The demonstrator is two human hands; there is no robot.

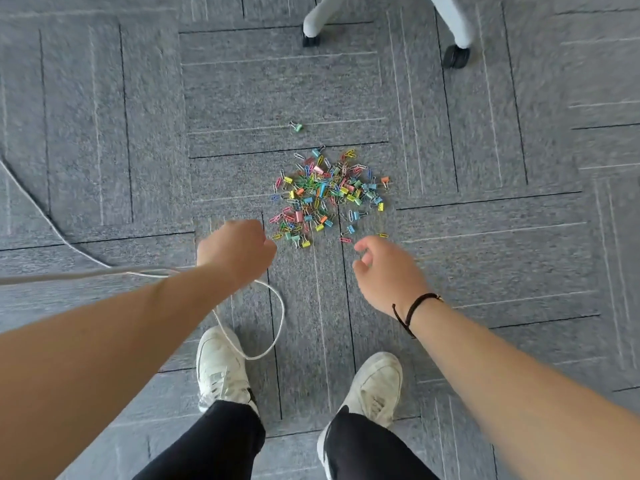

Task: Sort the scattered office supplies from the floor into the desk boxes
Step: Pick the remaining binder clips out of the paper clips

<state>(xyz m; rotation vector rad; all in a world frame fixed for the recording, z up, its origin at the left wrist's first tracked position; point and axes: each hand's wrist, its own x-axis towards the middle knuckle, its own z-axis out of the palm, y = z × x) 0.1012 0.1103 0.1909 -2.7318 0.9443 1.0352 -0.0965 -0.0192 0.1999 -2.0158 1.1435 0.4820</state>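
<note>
Clip pile (327,195) on carpet (104,133) — before shoes (221,368)

Carpet (104,133): grey tiles, matt, rough short pile with thin ruled lines; clips (329,195): heap of small wire and painted-metal pieces, bright pastel coats, wire handles looking silvery; stray clip (296,126): green coat, wire arms; cord (273,327): white, smooth, slight sheen; shoes (221,368): off-white, woven-looking uppers, matt, scuffed; trousers (221,441): black cloth, matt; wristband (412,310): dark braided cord; chair legs (450,19): pale grey, smooth; castors (456,57): black, plastic-looking, dull.

Office: carpet tiles (277,91), chair castors (456,56).
</note>
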